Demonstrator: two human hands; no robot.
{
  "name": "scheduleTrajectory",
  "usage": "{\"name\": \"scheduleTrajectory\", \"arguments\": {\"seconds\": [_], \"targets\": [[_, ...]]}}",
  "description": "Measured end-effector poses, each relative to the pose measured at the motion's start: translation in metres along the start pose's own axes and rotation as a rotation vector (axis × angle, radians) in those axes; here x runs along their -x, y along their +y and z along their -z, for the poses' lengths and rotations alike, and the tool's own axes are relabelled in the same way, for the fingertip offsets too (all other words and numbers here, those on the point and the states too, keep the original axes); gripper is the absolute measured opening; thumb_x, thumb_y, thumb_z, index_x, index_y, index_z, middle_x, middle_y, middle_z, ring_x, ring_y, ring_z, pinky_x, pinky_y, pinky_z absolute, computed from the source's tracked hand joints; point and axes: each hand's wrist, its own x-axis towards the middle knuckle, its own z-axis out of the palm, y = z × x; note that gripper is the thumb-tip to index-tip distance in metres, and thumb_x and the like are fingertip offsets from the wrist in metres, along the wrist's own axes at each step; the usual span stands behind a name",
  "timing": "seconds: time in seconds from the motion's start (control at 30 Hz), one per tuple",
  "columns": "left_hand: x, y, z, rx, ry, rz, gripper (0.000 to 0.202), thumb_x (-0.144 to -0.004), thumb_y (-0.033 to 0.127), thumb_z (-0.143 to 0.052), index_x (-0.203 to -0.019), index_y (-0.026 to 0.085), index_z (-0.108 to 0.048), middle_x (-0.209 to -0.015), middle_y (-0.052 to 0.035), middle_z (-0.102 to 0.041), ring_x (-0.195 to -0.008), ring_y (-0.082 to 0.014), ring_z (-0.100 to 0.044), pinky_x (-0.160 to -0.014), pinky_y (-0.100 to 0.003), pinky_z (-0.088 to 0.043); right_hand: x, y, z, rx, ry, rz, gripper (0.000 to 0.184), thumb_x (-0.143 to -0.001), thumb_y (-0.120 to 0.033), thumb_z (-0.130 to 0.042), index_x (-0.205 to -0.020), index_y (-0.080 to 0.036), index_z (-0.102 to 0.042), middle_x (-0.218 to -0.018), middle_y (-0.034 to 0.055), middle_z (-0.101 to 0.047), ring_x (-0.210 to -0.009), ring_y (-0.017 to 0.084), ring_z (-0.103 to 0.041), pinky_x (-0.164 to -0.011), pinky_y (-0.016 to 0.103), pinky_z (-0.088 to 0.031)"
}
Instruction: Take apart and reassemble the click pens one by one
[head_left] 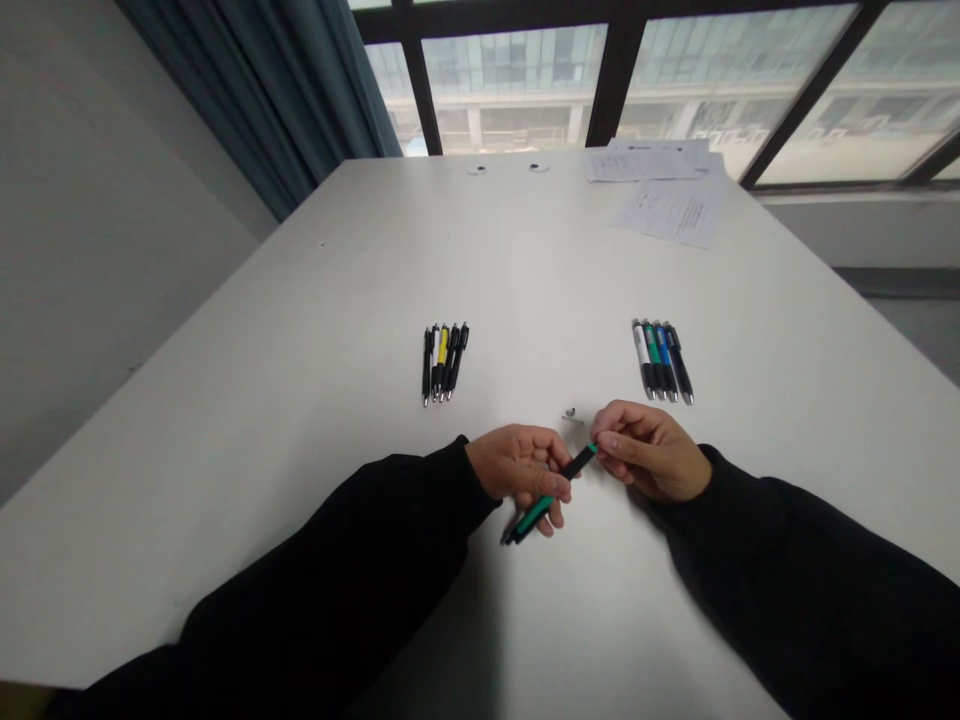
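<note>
A green and black pen [534, 513] slants across the space between my hands, over the white table. My left hand [529, 465] is closed around its middle, thumb on top. At the pen's upper right end, my right hand [645, 448] pinches with thumb and fingertips, where a bit of green shows. Whether a small part sits between those fingertips is hidden. Just beyond my hands, a small metal piece [571, 412] lies on the table beside a thin strip, too small to name.
A row of several pens [444, 362], black, white and yellow, lies ahead to the left. Another row of several pens [660, 362], white, green, blue and black, is ahead to the right. Printed papers [667, 205] rest at the far right of the table [360, 270], near the windows.
</note>
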Motion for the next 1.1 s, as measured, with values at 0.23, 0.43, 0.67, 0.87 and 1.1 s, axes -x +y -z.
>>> {"name": "scheduleTrajectory", "arguments": {"seconds": [0.23,0.43,0.67,0.87,1.1], "targets": [[0.000,-0.001,-0.001,0.000,0.039,0.004,0.044,-0.062,0.031,-0.085,-0.084,0.011,-0.053,-0.065,-0.0014,-0.066,-0.055,-0.0191,-0.069,-0.050,-0.032,-0.060,-0.001,-0.005,-0.005,0.002,0.043,-0.058,0.027,-0.070,-0.032,-0.079,-0.069,-0.013,-0.060,-0.052,-0.0029,-0.055,-0.037,0.004,-0.039,-0.034,0.017,-0.024],[0.000,-0.004,-0.001,-0.024,0.057,-0.015,0.045,-0.061,0.031,-0.085,-0.085,0.012,-0.052,-0.062,0.0009,-0.063,-0.053,-0.0184,-0.068,-0.048,-0.032,-0.060,-0.001,-0.003,-0.004,0.076,0.057,-0.072,0.029,-0.071,-0.035,-0.078,-0.070,-0.014,-0.059,-0.050,-0.0042,-0.051,-0.038,0.005,-0.037,-0.035,0.018,-0.023],[-0.001,-0.005,0.000,-0.044,0.074,-0.033,0.047,-0.059,0.033,-0.086,-0.082,0.012,-0.051,-0.060,0.0002,-0.063,-0.052,-0.0190,-0.068,-0.046,-0.031,-0.059,0.002,0.004,0.002,0.216,0.074,-0.012,0.024,-0.079,-0.035,-0.072,-0.078,-0.016,-0.058,-0.051,-0.0052,-0.049,-0.042,0.007,-0.039,-0.040,0.020,-0.027],[-0.002,-0.007,0.001,-0.047,0.065,-0.021,0.046,-0.061,0.033,-0.085,-0.083,0.011,-0.052,-0.060,-0.0020,-0.064,-0.049,-0.0188,-0.067,-0.043,-0.029,-0.057,0.003,0.003,0.000,0.247,0.060,-0.001,0.024,-0.081,-0.035,-0.071,-0.078,-0.016,-0.058,-0.051,-0.0048,-0.050,-0.042,0.007,-0.040,-0.040,0.021,-0.028],[0.001,-0.003,-0.002,0.017,0.038,-0.084,0.042,-0.062,0.033,-0.085,-0.084,0.010,-0.057,-0.066,-0.0034,-0.067,-0.055,-0.0173,-0.068,-0.051,-0.030,-0.059,0.001,-0.014,-0.008,0.245,0.029,0.037,0.021,-0.082,-0.034,-0.070,-0.077,-0.015,-0.060,-0.055,-0.0031,-0.051,-0.045,0.007,-0.042,-0.042,0.021,-0.030]]}}
